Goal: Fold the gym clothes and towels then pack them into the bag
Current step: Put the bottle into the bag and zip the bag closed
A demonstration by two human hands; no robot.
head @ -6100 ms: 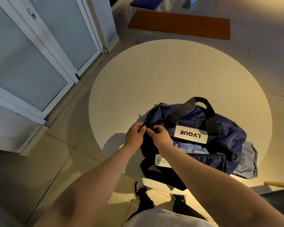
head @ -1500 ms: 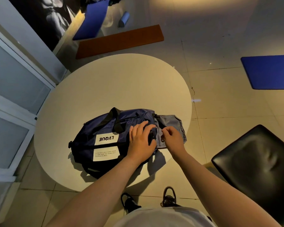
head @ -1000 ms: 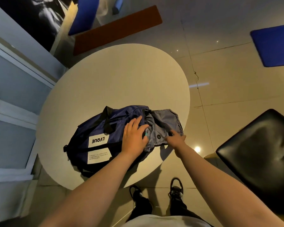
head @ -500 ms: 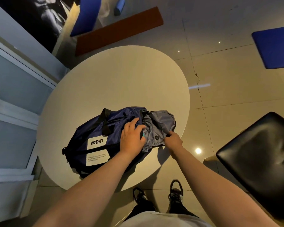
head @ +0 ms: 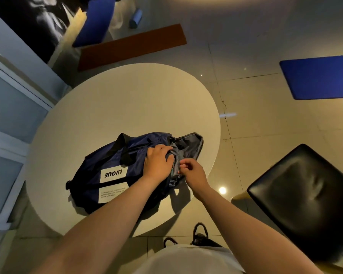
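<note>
Two-handed on the navy bag (head: 107,159), slack at the near side of the table (head: 127,105): left grip (head: 157,165) clutching its right end, right grip (head: 194,175) pinching the grey end flap (head: 190,143). Looks light, limp, slippery; best held by seams or the black handles (head: 124,153).

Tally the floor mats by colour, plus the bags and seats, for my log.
Blue mats: 2
Brown mat: 1
Navy bag: 1
Black seat: 1
Total: 5
</note>
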